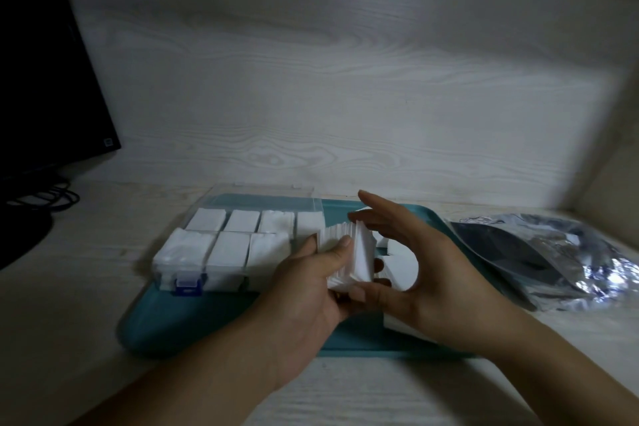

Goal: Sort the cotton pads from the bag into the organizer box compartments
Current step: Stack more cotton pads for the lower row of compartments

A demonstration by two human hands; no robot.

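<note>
- Pads [347, 252]: a fanned white stack held over the tray [221, 328], just right of the box [221, 245].
- Left hand [311, 290] grips the stack from below, thumb on top.
- Right hand [415, 273] cups it, thumb and fingers curled round the far side.
- Handling, as judged: light, soft, loose; sheets slide apart.
- Hold by squeezing both flat faces.
- Bag [553, 252] lies right of the tray.

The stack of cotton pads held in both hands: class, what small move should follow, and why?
Probably lower the stack of cotton pads into the organizer box at its right end. The left hand and right hand grip it just beside the box, and the seven visible compartments already look full of white pads.
</note>
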